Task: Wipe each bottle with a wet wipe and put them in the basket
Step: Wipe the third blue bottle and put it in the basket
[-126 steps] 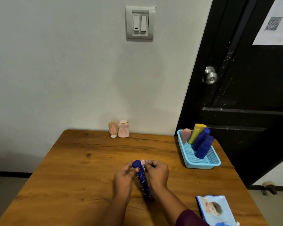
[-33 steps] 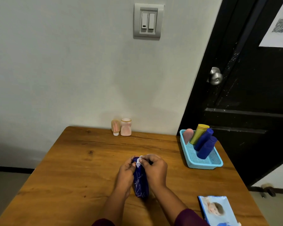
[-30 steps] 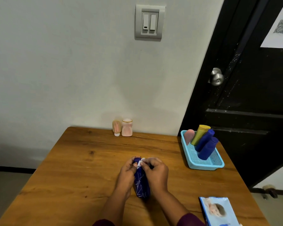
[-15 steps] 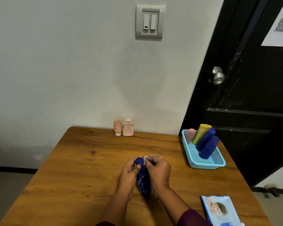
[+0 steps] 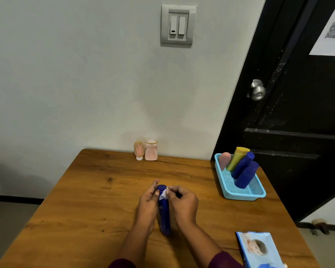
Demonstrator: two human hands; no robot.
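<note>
My left hand (image 5: 148, 206) is wrapped around a dark blue bottle (image 5: 163, 215), gripping its side. The bottle is in the near middle of the wooden counter (image 5: 85, 209), its cap pointing away from me; I cannot tell whether its base touches the wood. My right hand (image 5: 184, 205) curls against the other side, and its fingers (image 5: 174, 190) pinch a small white wet wipe (image 5: 163, 193) onto the bottle just below the cap.

At the far right of the counter sits a light blue basket (image 5: 240, 194). A pink tube (image 5: 224, 160), a yellow bottle (image 5: 236, 158) and two blue bottles (image 5: 247, 174) lean in it against its far end. By the far edge, against the wall, stand a small peach bottle (image 5: 139, 149) and a pale pink bottle (image 5: 151, 149), just beside each other. A wipes pack (image 5: 257, 248) lies at the near right corner, well apart from my hands.
</note>
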